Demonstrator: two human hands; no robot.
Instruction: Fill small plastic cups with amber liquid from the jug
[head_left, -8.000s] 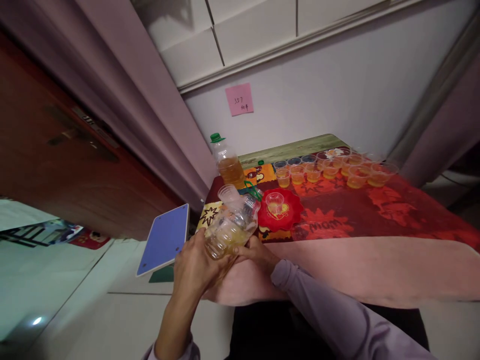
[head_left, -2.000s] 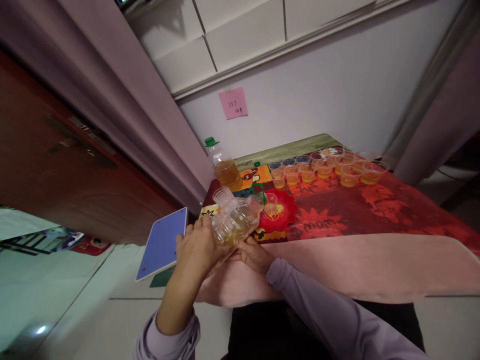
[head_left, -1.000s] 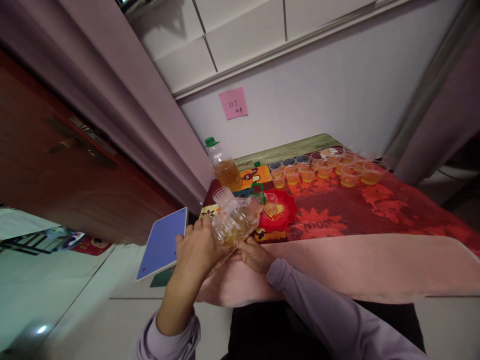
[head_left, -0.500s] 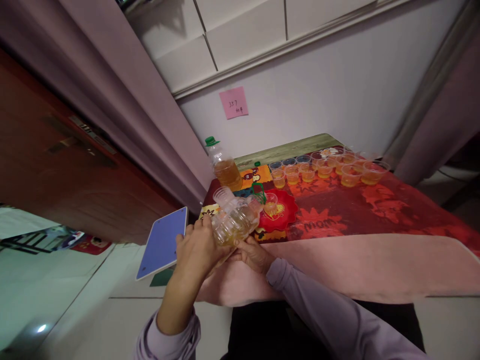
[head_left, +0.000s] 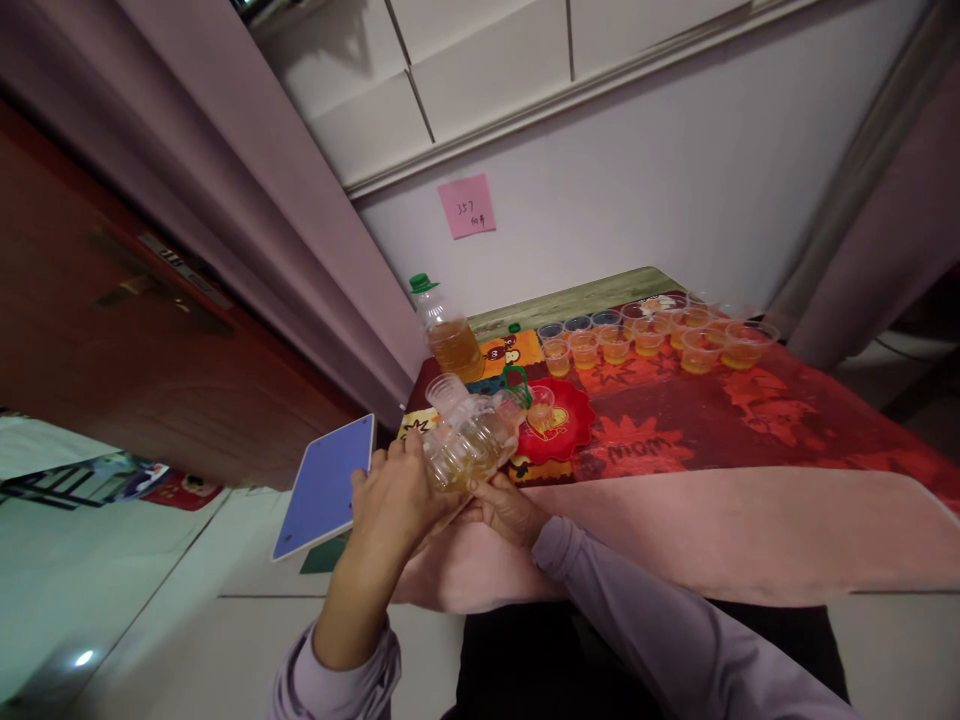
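Observation:
Between my hands a clear plastic bottle (head_left: 471, 445) lies tilted, its neck pointing right toward a small clear cup (head_left: 541, 404). Some yellowish liquid shows inside the bottle. My left hand (head_left: 397, 490) grips the bottle's left end. My right hand (head_left: 504, 508) holds its lower side near the middle, fingers partly hidden underneath. The cup stands on a red scalloped plate (head_left: 577, 420). A green handle ring (head_left: 517, 384) shows by the bottle's neck. Just behind the bottle are stacked clear cups (head_left: 445, 393).
A large bottle of amber liquid with a green cap (head_left: 454, 345) stands at the back left. Several cups with yellow liquid (head_left: 615, 345) line the table's far side. A loose green cap (head_left: 514, 328) lies nearby. A blue board (head_left: 326, 485) sits left of my left hand.

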